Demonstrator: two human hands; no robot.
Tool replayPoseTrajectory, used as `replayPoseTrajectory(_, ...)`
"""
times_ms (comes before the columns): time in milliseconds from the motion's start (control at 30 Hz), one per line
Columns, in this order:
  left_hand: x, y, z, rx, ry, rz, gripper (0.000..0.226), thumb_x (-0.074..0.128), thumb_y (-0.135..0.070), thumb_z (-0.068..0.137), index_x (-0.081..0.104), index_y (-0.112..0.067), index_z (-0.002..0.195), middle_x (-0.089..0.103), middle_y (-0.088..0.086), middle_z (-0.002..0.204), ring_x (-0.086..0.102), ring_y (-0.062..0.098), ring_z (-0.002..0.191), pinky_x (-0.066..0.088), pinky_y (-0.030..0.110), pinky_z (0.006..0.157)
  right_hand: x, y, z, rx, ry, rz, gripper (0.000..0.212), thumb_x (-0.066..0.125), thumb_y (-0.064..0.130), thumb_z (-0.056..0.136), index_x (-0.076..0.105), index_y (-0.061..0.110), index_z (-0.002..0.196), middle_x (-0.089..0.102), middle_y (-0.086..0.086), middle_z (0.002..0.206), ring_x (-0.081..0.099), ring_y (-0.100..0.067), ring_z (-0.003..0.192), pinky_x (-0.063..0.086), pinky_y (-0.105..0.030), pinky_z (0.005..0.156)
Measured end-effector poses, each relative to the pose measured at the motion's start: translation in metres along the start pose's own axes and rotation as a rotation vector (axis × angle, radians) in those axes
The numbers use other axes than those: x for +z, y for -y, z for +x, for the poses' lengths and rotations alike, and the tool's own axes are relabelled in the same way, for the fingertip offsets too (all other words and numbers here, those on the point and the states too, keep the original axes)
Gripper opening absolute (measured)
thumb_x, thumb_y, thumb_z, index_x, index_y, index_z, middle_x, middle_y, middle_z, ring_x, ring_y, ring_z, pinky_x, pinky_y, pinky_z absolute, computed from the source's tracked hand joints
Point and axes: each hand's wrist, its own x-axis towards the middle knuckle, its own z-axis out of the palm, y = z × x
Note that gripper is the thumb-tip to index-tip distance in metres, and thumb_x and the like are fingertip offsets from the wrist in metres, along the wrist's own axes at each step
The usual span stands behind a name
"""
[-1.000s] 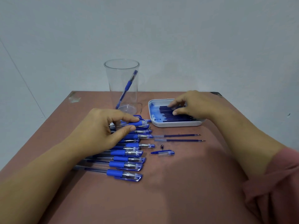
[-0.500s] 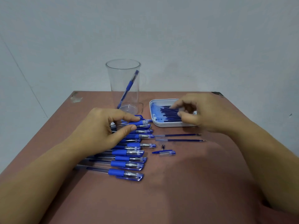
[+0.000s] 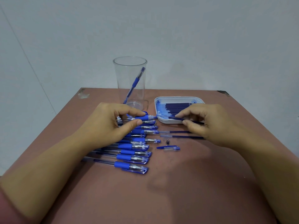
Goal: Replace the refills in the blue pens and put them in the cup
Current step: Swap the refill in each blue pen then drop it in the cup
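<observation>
Thumb and forefinger of the right hand (image 3: pixel 208 125) pinch a refill (image 3: pixel 178 118) over the white tray (image 3: pixel 168 122), right of centre. The left hand (image 3: pixel 108 125) grips an uncapped pen (image 3: pixel 145 118) at centre. Below lie two loose refills (image 3: pixel 186 136), a metal tip (image 3: pixel 167 141) and a cap (image 3: pixel 169 148). Only one finished pen (image 3: pixel 135 84) stands in the cup (image 3: pixel 130 70), upper centre. The row of pens (image 3: pixel 134 157), lower left, likely awaits refilling, so it is early going.

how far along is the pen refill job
Early. Done: one pen leans in the cup. In hand: the left hand pinches the far pen of the row; the right hand pinches a refill over the tray. Left: about ten pens in the row, plus a loose cap and tip to refit.
</observation>
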Motion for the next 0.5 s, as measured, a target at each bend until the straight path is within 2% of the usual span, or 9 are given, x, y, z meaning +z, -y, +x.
replayPoseTrajectory(200,0.0019,0.0036,0.0003,-0.018,0.003,-0.015,0.019,0.071,-0.03,0.082,0.074,-0.033,0.1,0.062,-0.041,0.078,0.054,-0.001,0.054,0.035,0.002,0.055,0.0041,0.0019,0.0009,-0.016,0.002,0.051,0.028,0.067,0.014,0.087,0.068,0.041,0.096,0.062,0.003,0.072,0.057,-0.016,0.068,0.048,-0.028,0.065)
replayPoseTrajectory(400,0.0028,0.0055,-0.0003,-0.032,-0.006,-0.021,0.018,0.068,-0.037,0.082,0.068,-0.043,0.099,0.063,-0.033,0.072,0.055,-0.001,0.055,0.036,0.003,0.055,0.0077,0.0059,-0.0002,-0.007,0.044,0.093,0.03,0.069,0.013,0.086,0.067,0.041,0.096,0.065,0.004,0.076,0.061,-0.013,0.07,0.052,-0.025,0.066)
replayPoseTrajectory(500,0.0028,0.0064,0.0,-0.038,-0.009,-0.002,0.02,0.072,-0.03,0.084,0.068,-0.041,0.099,0.061,-0.036,0.07,0.056,-0.002,0.056,0.036,0.003,0.057,0.0068,0.0043,0.0005,-0.009,0.005,0.084,0.034,0.069,0.013,0.086,0.064,0.046,0.092,0.064,0.002,0.074,0.058,-0.015,0.067,0.048,-0.026,0.065)
